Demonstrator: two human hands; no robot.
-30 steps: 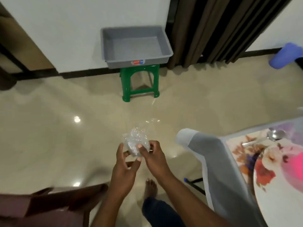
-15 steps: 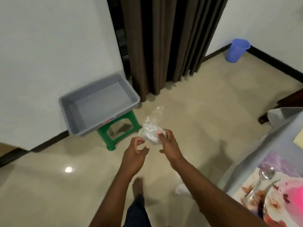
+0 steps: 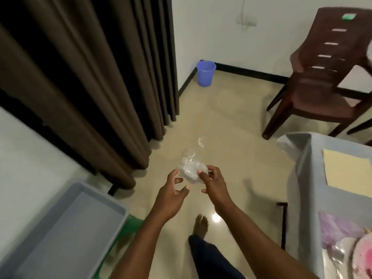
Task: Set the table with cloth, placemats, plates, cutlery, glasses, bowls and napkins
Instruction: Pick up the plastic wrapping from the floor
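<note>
My right hand (image 3: 214, 183) pinches a crumpled clear plastic wrapper (image 3: 190, 169) out in front of me, above the floor. My left hand (image 3: 171, 195) hovers just beside the wrapper with fingers loosely curled, apart from it. At the right edge stands the table under a pale blue cloth (image 3: 304, 178). On it lie a beige placemat (image 3: 348, 172), a floral placemat (image 3: 338, 228), a spoon (image 3: 336, 255) and a patterned plate (image 3: 362, 256).
An empty grey tub (image 3: 60, 234) sits on a green stool (image 3: 128, 224) at the lower left. Brown curtains (image 3: 90, 77) hang on the left. A blue bin (image 3: 205, 73) stands in the far corner, a brown plastic chair (image 3: 322, 77) at the upper right.
The view has swung right, past the tub toward the bin and chair. My left hand has let go of the wrapper; my right hand alone keeps it.
</note>
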